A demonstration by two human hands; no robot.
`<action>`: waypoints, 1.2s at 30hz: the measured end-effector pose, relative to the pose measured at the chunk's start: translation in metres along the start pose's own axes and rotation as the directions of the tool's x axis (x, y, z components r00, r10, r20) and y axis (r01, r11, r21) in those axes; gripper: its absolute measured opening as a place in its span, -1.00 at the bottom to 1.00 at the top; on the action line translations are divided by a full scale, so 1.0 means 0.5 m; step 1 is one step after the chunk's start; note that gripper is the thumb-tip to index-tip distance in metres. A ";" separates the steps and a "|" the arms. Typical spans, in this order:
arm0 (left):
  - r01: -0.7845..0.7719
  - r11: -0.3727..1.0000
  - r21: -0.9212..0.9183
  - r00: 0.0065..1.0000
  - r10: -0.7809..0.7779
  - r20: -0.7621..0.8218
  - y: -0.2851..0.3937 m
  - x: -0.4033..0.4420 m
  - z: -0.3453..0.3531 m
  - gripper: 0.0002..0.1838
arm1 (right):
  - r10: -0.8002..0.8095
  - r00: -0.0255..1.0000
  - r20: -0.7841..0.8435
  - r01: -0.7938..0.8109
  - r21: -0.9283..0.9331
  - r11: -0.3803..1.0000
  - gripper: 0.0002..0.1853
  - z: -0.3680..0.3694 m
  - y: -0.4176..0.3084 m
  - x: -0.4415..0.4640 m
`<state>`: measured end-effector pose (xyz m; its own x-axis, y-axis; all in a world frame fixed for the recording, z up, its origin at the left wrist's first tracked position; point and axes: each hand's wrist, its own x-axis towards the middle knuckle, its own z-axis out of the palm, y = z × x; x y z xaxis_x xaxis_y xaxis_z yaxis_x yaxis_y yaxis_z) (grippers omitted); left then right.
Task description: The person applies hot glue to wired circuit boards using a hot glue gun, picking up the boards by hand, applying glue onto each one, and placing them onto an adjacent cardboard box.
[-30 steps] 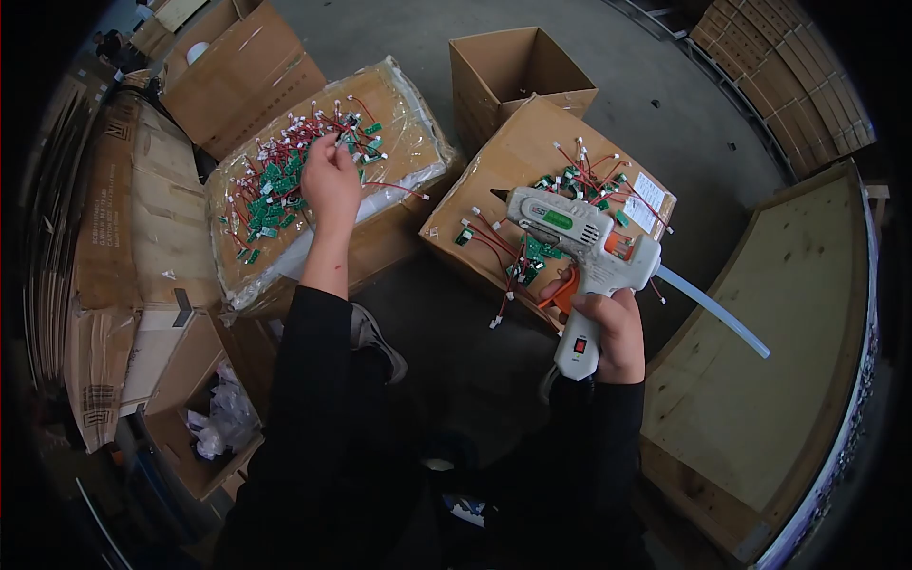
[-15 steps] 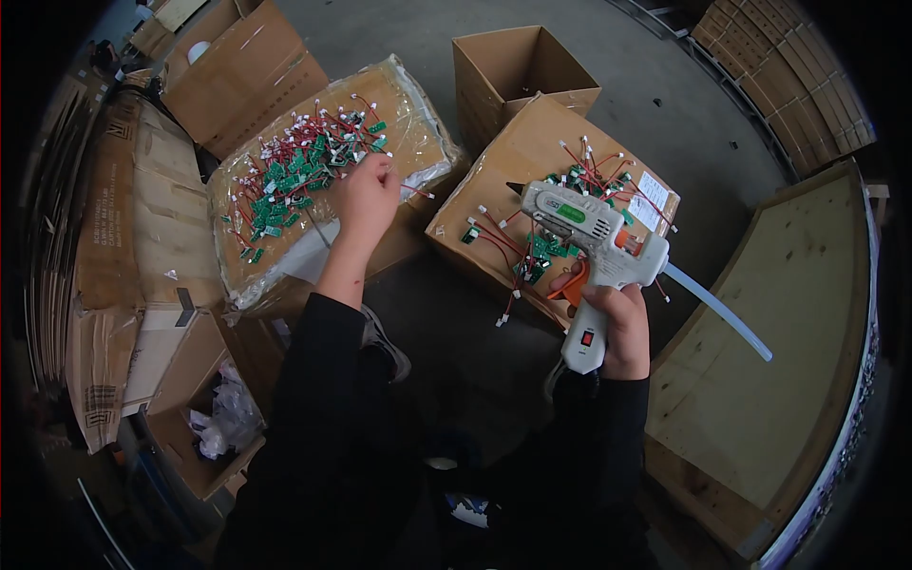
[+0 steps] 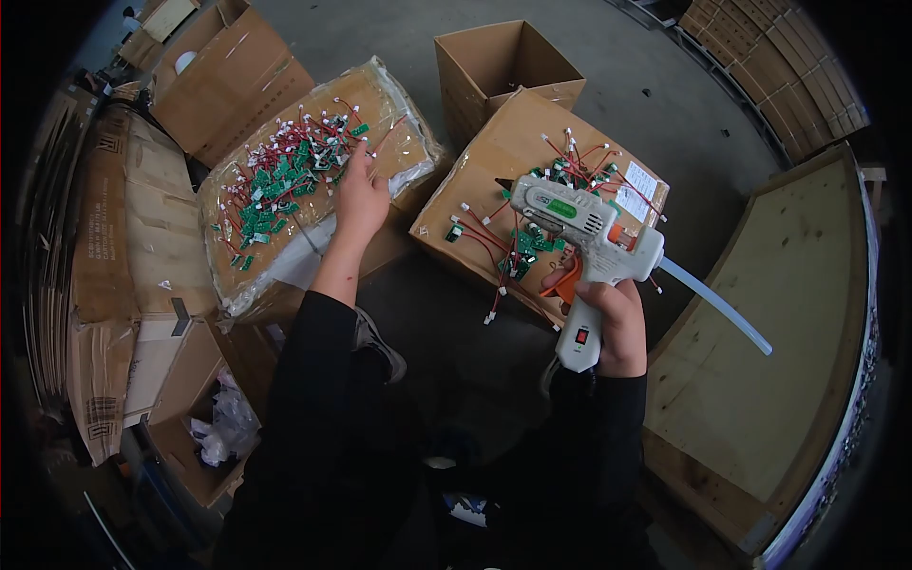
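Observation:
My right hand (image 3: 616, 318) is wrapped round the handle of a white hot glue gun (image 3: 570, 214) with an orange trigger. The gun's black nozzle points left, and a clear glue stick (image 3: 717, 304) sticks out of its back. My left hand (image 3: 361, 201) has its fingertips pinched at the right edge of a pile of green circuit boards (image 3: 285, 176) with red wires and white plugs. A red wire (image 3: 390, 135) runs up and right from those fingertips; the board it seems to belong to is mostly hidden. More wired boards (image 3: 527, 249) lie beneath the glue gun.
The pile rests on a plastic-wrapped carton (image 3: 385, 90); the other boards are on a second carton (image 3: 475, 180) with a paper label. An open box (image 3: 456, 71) stands behind. Flattened cardboard (image 3: 104, 247) is at left, a wooden panel (image 3: 760, 332) at right.
My left hand has shifted slightly down, with its fingers now pointing more upward. The red wire beside it now angles up instead of hanging down right. The glue gun stays in my right hand.

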<state>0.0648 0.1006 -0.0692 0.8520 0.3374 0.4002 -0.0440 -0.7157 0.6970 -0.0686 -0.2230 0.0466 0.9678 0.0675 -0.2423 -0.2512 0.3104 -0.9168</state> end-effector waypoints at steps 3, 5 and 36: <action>-0.215 0.950 0.226 0.977 0.209 0.049 0.020 -0.010 -0.004 -0.60 | 0.008 1.000 -0.026 -0.009 -0.022 1.000 -0.41 -0.007 0.004 0.000; -0.174 0.977 0.120 0.980 0.160 0.114 0.053 -0.018 -0.012 -0.62 | 0.017 1.000 0.008 -0.017 -0.017 1.000 -0.39 -0.006 -0.001 0.000; -0.062 0.974 -0.219 0.924 0.139 0.356 0.167 -0.109 -0.032 -0.70 | 0.074 0.993 -0.088 -0.080 -0.074 0.994 -0.53 0.004 0.006 0.003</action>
<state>0.0065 0.0323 -0.0234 0.9668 -0.0051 0.2554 -0.2101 -0.5843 0.7839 -0.0680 -0.2200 0.0440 0.9417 0.0060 -0.3363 -0.3283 0.2331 -0.9154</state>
